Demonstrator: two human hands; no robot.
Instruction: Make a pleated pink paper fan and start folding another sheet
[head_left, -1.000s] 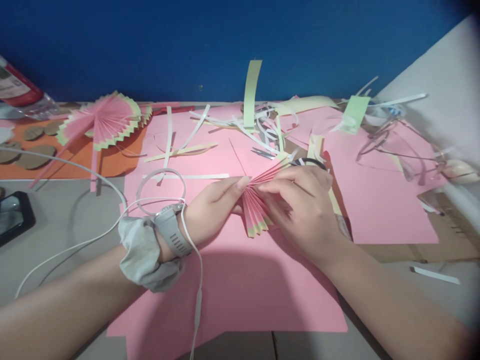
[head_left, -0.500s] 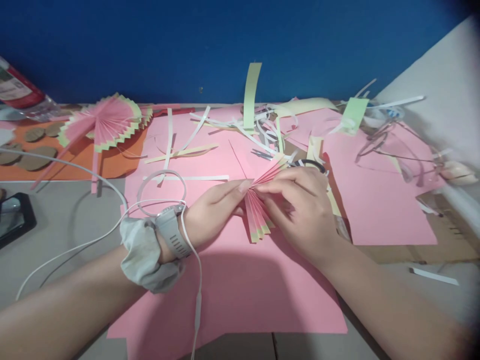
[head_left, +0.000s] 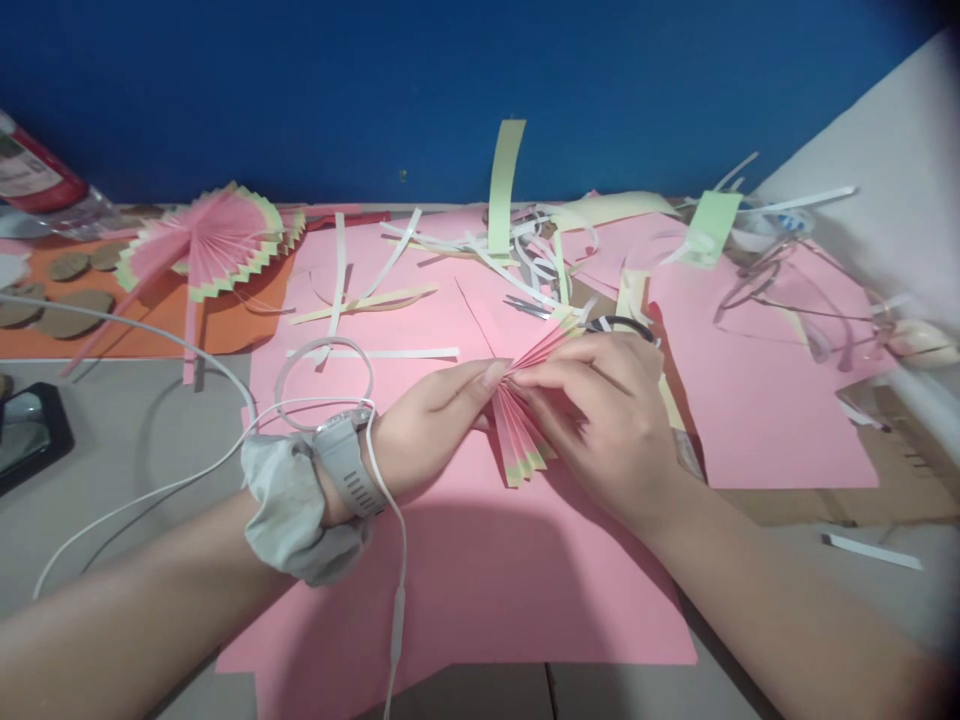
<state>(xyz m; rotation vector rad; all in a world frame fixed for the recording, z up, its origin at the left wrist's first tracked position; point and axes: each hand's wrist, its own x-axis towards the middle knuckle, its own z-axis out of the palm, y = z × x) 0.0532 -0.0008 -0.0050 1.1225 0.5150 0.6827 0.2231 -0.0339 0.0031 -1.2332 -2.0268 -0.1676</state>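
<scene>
Blue wall (head_left: 405, 90) fills the background above a grey tabletop (head_left: 135, 420) strewn with paper. At the centre, a person's two bare hands hold a small pleated paper fan (head_left: 523, 445), pink with a yellow-green edge, over a large pink sheet (head_left: 450, 590). Thumb and fingers of the left hand (head_left: 442, 405) are pinched closed on the fan's gathered middle. The right hand (head_left: 611, 420), just beside it, has its fingers drawn together on the pleats, which spread above and below the grip. On the left wrist are a grey watch (head_left: 349, 465) and a pale scrunchie (head_left: 289, 510); a white cable (head_left: 400, 600) hangs across it. Just beyond the grip lie scissors (head_left: 628, 327), partly hidden, and curled white paper strips (head_left: 375, 353). Well to the left of the grip, a larger pink fan (head_left: 232, 240) rests over an orange sheet (head_left: 259, 315), with a bottle (head_left: 37, 180) farther left.
</scene>
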